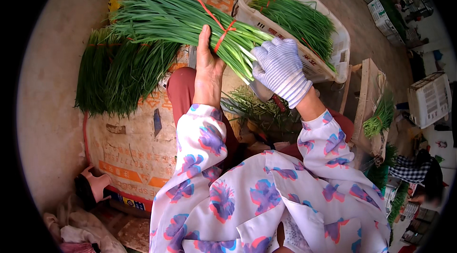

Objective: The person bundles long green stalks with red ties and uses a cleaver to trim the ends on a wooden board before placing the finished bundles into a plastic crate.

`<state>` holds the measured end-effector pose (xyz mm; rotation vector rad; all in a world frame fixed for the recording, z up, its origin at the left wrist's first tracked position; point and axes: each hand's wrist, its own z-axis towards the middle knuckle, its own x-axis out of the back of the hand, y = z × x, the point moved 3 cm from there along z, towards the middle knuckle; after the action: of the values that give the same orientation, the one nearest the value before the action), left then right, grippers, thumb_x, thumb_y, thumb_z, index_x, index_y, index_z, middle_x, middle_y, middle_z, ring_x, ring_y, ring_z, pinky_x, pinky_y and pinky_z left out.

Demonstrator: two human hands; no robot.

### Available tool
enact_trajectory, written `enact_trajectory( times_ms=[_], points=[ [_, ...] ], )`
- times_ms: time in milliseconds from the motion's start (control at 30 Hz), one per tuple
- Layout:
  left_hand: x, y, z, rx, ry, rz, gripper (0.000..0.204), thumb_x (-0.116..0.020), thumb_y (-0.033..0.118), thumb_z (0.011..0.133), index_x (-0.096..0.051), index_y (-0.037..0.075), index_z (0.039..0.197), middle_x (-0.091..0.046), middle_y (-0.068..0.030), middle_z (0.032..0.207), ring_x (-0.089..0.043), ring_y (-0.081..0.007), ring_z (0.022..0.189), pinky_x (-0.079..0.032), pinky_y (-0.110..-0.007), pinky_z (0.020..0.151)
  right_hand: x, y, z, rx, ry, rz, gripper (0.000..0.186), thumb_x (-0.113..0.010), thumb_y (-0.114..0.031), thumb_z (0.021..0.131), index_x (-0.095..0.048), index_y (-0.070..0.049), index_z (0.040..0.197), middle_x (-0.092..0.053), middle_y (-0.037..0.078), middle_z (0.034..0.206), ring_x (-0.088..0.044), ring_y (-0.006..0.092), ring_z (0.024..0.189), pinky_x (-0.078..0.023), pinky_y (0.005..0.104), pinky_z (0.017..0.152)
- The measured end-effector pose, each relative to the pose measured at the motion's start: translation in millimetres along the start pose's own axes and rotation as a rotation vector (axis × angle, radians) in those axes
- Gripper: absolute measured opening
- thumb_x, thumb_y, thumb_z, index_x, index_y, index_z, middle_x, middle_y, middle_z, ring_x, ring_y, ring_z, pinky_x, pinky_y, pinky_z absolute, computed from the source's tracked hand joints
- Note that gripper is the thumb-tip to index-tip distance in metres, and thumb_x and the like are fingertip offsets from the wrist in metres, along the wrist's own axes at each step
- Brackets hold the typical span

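A thick bunch of garlic chives (pixel 162 17), tied with a red band, slants across in front of me with its leafy tips to the upper left. My left hand (pixel 208 70) is bare and grips the bunch from below, beside the tie, thumb up. A blue-and-white striped glove covers my right hand (pixel 284 68), whose fingers close round the pale stem ends. Just under that glove is a knife blade (pixel 261 90), partly hidden; I cannot tell whether the glove touches it. Cut stem trimmings (pixel 245 96) lie scattered below the bunch.
More tied chives (pixel 114 74) lie on a printed sack covering (pixel 124 141) at the left. A white plastic crate (pixel 345 46) at the upper right holds another batch. A wooden stand (pixel 365 91) with a small green bundle (pixel 381 112) is at the right. A pink stool (pixel 95 184) is lower left.
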<state>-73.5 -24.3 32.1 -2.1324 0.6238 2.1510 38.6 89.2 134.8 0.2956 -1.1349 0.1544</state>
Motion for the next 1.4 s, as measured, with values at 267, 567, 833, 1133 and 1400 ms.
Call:
enact_trajectory(
  times_ms=[267, 567, 833, 1133, 1400],
  points=[
    [9.7, 3.1, 8.4, -0.139, 0.012, 0.058, 0.037, -0.068, 0.022, 0.088, -0.055, 0.005, 0.119, -0.063, -0.0095, 0.112, -0.063, -0.0262, 0.100, -0.053, -0.043, 0.091, -7.5, -11.4, 0.5, -0.126, -0.155, -0.054, 0.024, -0.072, -0.033, 0.073, -0.063, -0.013, 0.082, -0.063, 0.004, 0.082, -0.060, 0.0238, 0.087, -0.043, 0.0419, 0.075],
    [19.3, 3.1, 12.4, -0.096, 0.040, 0.088, 0.037, -0.068, 0.020, 0.088, -0.055, 0.003, 0.118, -0.064, -0.0124, 0.110, -0.065, -0.0275, 0.096, -0.056, -0.042, 0.086, -7.6, -5.8, 15.9, -0.232, -0.277, 0.088, 0.018, -0.062, -0.025, 0.082, -0.063, -0.006, 0.082, -0.067, 0.016, 0.073, -0.066, 0.0340, 0.068, -0.052, 0.0466, 0.063],
    [13.3, 14.7, 15.0, -0.120, 0.138, 0.028, 0.064, -0.067, 0.051, 0.084, -0.052, 0.005, 0.126, -0.062, -0.0114, 0.117, -0.061, -0.0287, 0.103, -0.052, -0.045, 0.090, 3.7, -22.7, 17.1, -0.040, 0.014, 0.130, 0.024, -0.063, -0.027, 0.083, -0.058, -0.008, 0.069, -0.060, 0.014, 0.066, -0.059, 0.0332, 0.066, -0.045, 0.0462, 0.067],
    [40.3, 42.6, 32.1, -0.082, 0.203, -0.040, 0.082, -0.067, 0.066, 0.073, -0.057, 0.001, 0.122, -0.062, -0.0137, 0.118, -0.059, -0.0297, 0.106, -0.047, -0.045, 0.097, 0.0, -22.7, 6.0, -0.124, 0.081, 0.316, 0.020, -0.062, -0.022, 0.084, -0.057, -0.008, 0.071, -0.056, 0.013, 0.059, -0.056, 0.0343, 0.061, -0.042, 0.0445, 0.069],
    [40.0, 36.2, 28.9, -0.109, 0.223, -0.048, 0.055, -0.065, 0.046, 0.087, -0.058, 0.000, 0.117, -0.065, -0.0160, 0.110, -0.063, -0.0309, 0.098, -0.052, -0.046, 0.090, -8.8, 10.3, -25.9, -0.252, -0.402, 0.065, 0.016, -0.064, -0.021, 0.080, -0.060, -0.006, 0.075, -0.061, 0.016, 0.066, -0.061, 0.0355, 0.063, -0.049, 0.0445, 0.061]
  ],
)
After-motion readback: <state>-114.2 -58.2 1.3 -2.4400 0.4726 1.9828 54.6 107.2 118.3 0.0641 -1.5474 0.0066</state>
